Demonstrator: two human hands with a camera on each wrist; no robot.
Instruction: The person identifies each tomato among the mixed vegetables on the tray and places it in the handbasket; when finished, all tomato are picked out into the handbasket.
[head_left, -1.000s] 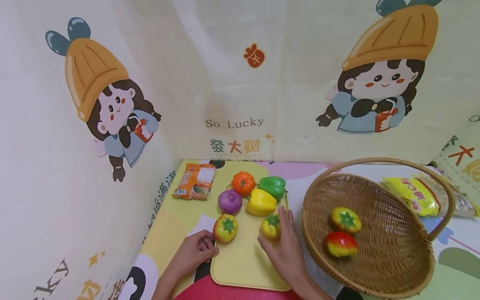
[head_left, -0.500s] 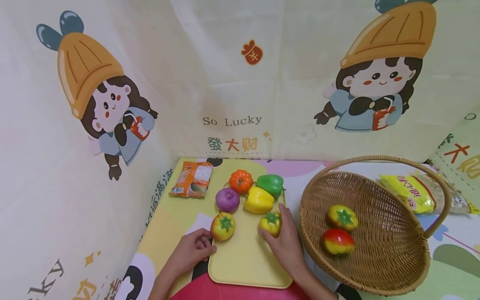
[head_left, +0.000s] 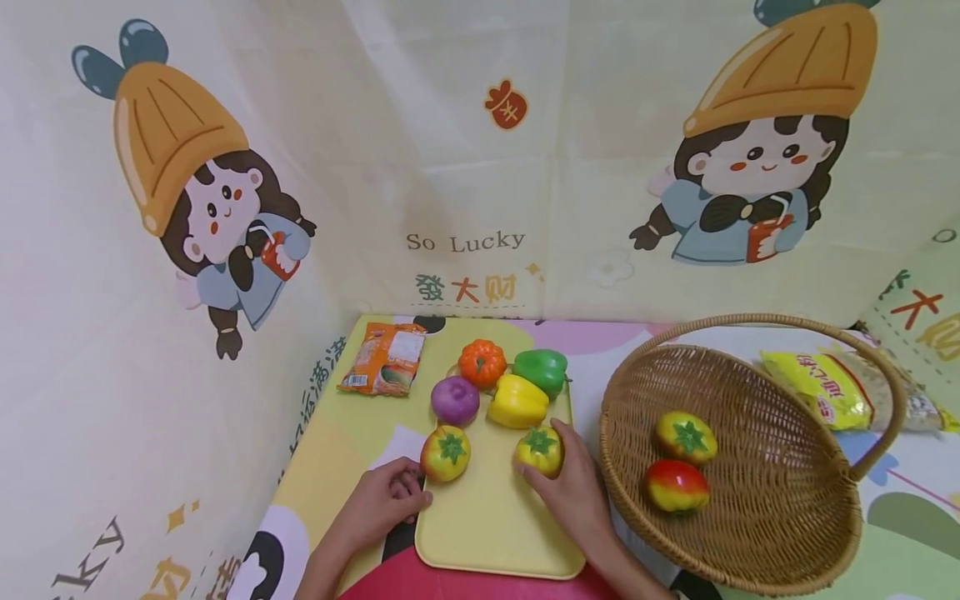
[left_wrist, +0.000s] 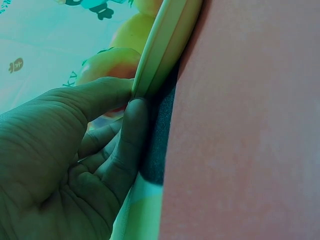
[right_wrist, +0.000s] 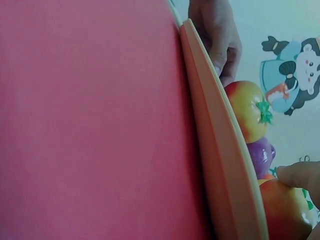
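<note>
Tray (head_left: 495, 529): lies on the patterned cloth (head_left: 337, 450); serves as dial, with 12 at the far edge in the head view.
Left hand (head_left: 386, 500): rests at 9 o'clock; pinches the tray's rim between thumb and forefinger, narrowed to the rim's thickness in the left wrist view.
Right hand (head_left: 576, 490): rests at 3 o'clock; grips the right fruit (head_left: 537, 450), thumb toward 7 o'clock and fingers toward 2, spread no wider than that.
Right fruit: sits over the tray at 2 o'clock, yellow, leaf star upward; contact with the tray hidden.
Left fruit (head_left: 446, 455): sits at 10 o'clock by the tray's edge, just beside the left hand; touching or not, cannot tell.
Onion (head_left: 455, 401): sits purple at 11, just beyond the left fruit.
Pumpkin (head_left: 482, 364): sits orange near 12, at the far edge.
Yellow pepper (head_left: 518, 402): lies between 12 and 1.
Green pepper (head_left: 542, 372): lies at 1, just behind the yellow one.
Orange packet (head_left: 384, 360): lies off the tray, between 10 and 11.
Basket (head_left: 780, 500): stands apart at 3 o'clock, handle arched over.
Basket fruits (head_left: 677, 487): lie inside, two, toward the basket's own 9 o'clock.
Yellow packet (head_left: 825, 392): lies toward the basket's 2 o'clock.
Wall sheet (head_left: 435, 167): hangs behind at 12, printed "So Lucky".
</note>
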